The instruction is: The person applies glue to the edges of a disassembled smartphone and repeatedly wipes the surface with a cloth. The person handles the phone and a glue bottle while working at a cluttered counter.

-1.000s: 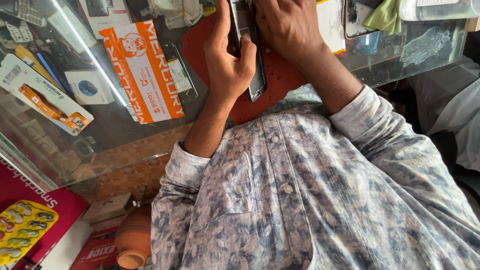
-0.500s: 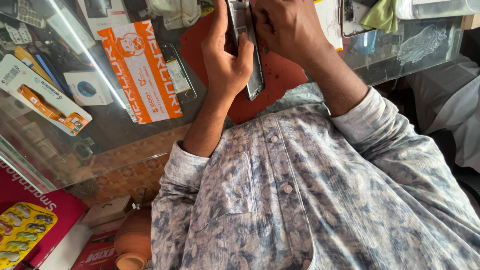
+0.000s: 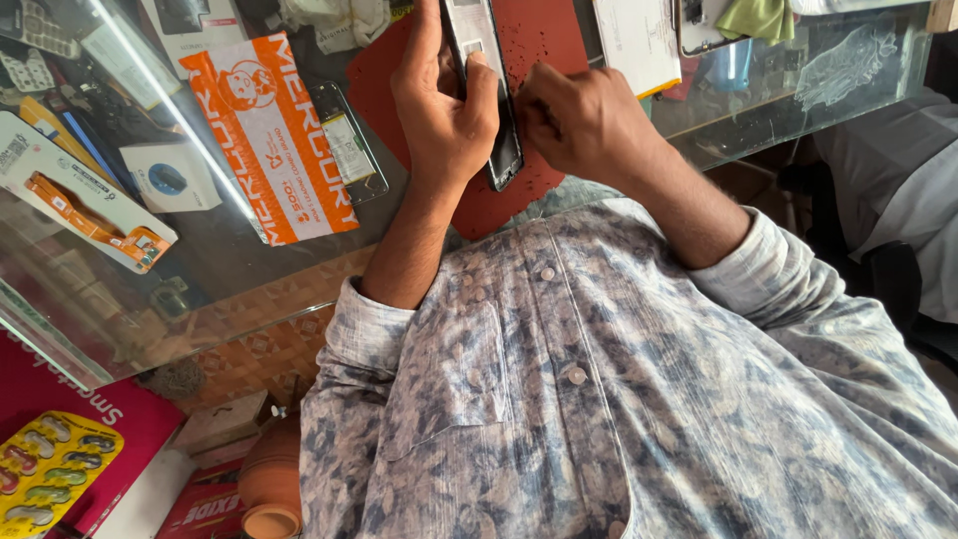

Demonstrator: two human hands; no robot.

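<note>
Head view: two bare hands work on an opened phone (image 3: 486, 95) over a red mat (image 3: 544, 45) on a glass counter (image 3: 200, 260).

Its long axis runs up and down the frame, the lower end toward the person, the upper end cut off by the top edge. One hand (image 3: 444, 115) wraps it from the frame's left, fingers curled on its edge. The other hand (image 3: 584, 125) bunches its fingers against the phone's right edge; its fingertips are hidden, and whether they pinch anything cannot be told.
</note>
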